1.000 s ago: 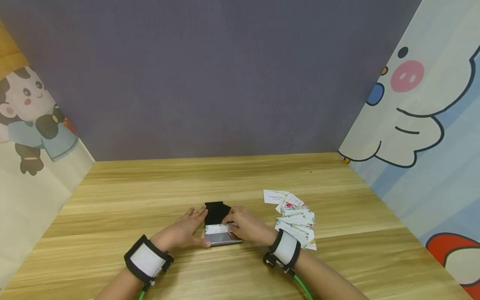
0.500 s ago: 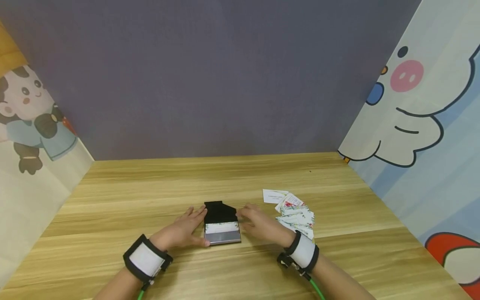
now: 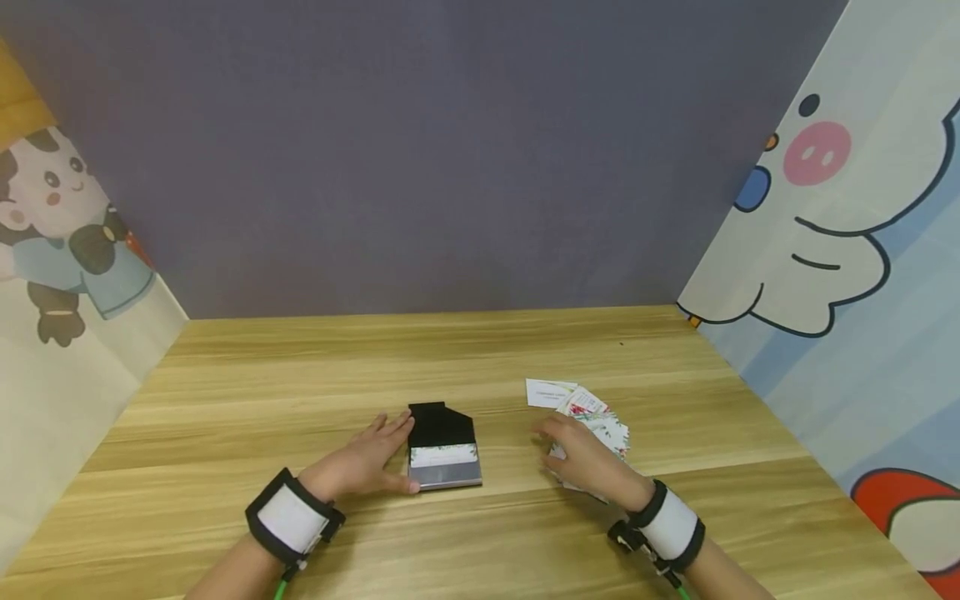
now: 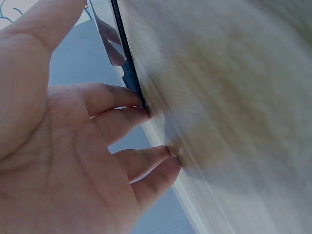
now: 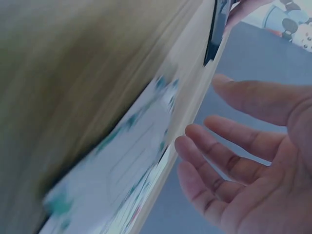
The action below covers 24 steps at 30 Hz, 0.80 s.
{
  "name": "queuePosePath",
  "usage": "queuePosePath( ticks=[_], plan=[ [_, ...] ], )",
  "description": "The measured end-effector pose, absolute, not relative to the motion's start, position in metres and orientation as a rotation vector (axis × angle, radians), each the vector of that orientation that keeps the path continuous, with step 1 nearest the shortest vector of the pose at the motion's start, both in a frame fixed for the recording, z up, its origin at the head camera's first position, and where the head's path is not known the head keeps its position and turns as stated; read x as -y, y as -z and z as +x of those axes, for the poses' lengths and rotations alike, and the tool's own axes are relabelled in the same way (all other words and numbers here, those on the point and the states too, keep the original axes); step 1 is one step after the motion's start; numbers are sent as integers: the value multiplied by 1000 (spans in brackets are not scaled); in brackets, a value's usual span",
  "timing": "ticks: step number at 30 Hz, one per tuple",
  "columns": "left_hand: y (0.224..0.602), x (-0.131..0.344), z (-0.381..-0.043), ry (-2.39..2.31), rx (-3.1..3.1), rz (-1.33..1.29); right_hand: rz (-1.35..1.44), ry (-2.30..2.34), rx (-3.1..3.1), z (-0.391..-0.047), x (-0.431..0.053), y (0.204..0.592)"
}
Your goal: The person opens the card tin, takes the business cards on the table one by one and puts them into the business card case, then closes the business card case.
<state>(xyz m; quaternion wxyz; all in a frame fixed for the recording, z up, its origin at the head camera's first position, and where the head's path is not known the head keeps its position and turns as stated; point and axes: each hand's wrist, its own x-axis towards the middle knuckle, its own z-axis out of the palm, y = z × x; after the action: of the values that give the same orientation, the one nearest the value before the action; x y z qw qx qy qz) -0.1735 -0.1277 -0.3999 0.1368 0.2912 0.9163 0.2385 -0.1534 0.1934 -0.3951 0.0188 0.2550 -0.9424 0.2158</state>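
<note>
A card case [image 3: 444,475] with a silver front and a raised black flap [image 3: 441,425] lies on the table, a white patterned card [image 3: 444,455] showing inside it. My left hand [image 3: 362,463] rests at the case's left side, fingers straight, fingertips on the table and at the flap's edge, thumb at the lower left corner. My right hand [image 3: 588,458] hovers over the spread of printed cards [image 3: 611,433] on the right, hiding part of them. In the right wrist view its fingers [image 5: 209,146] are loosely bent with nothing between them, beside a green-patterned card [image 5: 131,165].
A white card with print [image 3: 547,392] lies at the upper end of the spread. The wooden table [image 3: 300,358] ends at a grey back panel [image 3: 435,167]. Cartoon-printed side panels [image 3: 840,208] stand left and right. Both wrists carry strapped cameras with green cables.
My right hand has left the card case and moved right to above the spread cards, uncovering the flap and the card in the case. My left hand has stayed in place.
</note>
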Motion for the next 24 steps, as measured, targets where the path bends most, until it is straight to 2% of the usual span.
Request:
queuePosePath(
  ticks=[16, 24],
  plan=[
    [401, 127, -175, -681, -2649, 831, 432, -531, 3049, -141, -226, 395],
    [402, 128, -175, -688, -2649, 826, 415, -509, 3071, -140, -237, 398]
  ],
)
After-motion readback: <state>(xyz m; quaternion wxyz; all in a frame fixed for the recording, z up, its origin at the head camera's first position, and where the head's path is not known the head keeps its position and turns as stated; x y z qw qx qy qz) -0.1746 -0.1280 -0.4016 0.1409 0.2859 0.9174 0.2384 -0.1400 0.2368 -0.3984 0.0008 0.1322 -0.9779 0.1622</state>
